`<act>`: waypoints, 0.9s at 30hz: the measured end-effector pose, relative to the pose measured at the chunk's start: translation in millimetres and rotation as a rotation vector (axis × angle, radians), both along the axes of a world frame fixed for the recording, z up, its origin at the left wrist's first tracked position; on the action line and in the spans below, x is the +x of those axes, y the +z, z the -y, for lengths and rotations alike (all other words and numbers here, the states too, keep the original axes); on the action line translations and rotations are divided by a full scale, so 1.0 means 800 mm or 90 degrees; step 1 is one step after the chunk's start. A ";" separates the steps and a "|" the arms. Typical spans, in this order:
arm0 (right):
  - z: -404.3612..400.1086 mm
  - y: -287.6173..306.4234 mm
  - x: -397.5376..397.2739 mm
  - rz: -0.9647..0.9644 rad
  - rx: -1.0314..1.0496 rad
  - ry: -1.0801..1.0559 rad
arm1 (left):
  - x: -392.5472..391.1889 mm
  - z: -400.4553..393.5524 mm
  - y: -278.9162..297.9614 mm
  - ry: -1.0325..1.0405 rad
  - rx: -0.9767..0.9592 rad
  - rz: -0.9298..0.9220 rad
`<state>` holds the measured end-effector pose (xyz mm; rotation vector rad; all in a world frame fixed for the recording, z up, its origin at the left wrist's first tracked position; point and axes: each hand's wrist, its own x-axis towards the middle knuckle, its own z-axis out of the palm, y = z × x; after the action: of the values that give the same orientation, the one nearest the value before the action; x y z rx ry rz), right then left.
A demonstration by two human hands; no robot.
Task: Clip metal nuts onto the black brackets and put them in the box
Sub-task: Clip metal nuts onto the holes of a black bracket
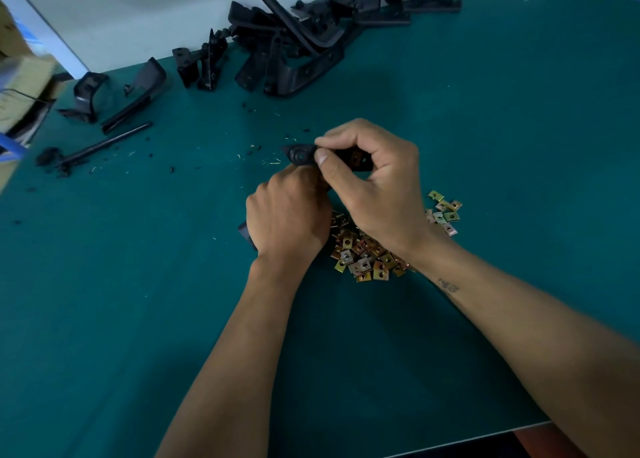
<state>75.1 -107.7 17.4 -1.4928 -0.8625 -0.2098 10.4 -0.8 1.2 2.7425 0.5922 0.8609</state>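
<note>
Bracket: black bracket (304, 154) sits in my grip, lifted just above the green bench (485, 128), both hands on it.
Right grip: my right hand (374, 184) pinches the bracket's upper edge between thumb and curled fingers; a brass-coloured glint shows under the fingers, too hidden for me to name.
Left grip: my left hand (287, 215) is curled round the bracket's lower part, knuckles up; a dark end pokes out below my palm.
Nuts: heap of metal nuts (367, 249) lies on the bench directly beneath my right wrist, with a few loose ones just right of it.
Spare brackets: pile of black brackets (294, 49) lies well beyond my grip, along the bench's far edge, stretching left and right.
Debris: black crumbs and pale slivers (256, 149) dot the bench just left of the grip.
Rod: black rod (104, 144) lies far left of the grip.
</note>
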 end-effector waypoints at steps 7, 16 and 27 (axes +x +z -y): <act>-0.004 0.003 0.001 0.013 -0.104 0.005 | 0.000 -0.003 0.001 0.009 -0.018 -0.030; 0.001 0.001 0.008 0.282 -0.322 -0.058 | -0.005 -0.011 0.009 0.034 -0.010 0.074; 0.023 0.016 0.043 0.368 -0.024 -0.174 | -0.006 -0.005 0.013 -0.001 0.014 0.108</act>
<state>109.8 -126.2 30.5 -1.6090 -1.1133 -0.8622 5.5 2.8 11.7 2.6530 0.5505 1.0913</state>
